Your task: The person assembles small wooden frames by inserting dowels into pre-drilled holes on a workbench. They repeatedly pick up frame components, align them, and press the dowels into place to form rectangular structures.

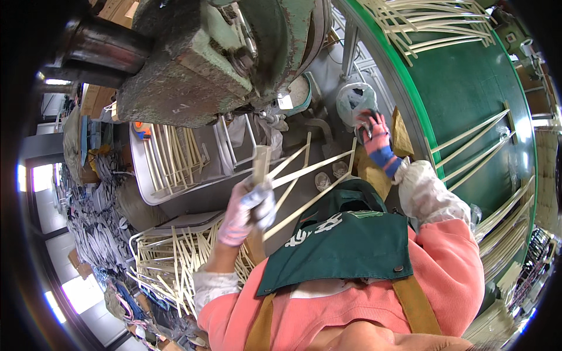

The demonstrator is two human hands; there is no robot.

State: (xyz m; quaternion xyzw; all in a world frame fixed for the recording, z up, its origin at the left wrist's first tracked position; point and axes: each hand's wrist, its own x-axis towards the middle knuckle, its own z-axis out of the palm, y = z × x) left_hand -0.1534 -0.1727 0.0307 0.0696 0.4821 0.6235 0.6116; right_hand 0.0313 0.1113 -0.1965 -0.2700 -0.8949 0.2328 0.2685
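My left hand (246, 212), in a pale pink glove, is closed around a bunch of long cream-coloured strips (304, 169) that fan out up and to the right. My right hand (374, 137), in a red and blue patterned glove, reaches forward beside the rim of a green table (468, 99); its fingers are curled, and whether they hold anything is unclear. A large worn green machine (216, 58) stands above the left hand. I wear a green apron over a pink top.
A grey metal tray (170, 161) with several cream strips sits under the machine. A heap of tangled cream strips (170, 263) lies at lower left. More strips lie across the green table and along its right edge. A white plastic bag (354, 96) sits near the right hand.
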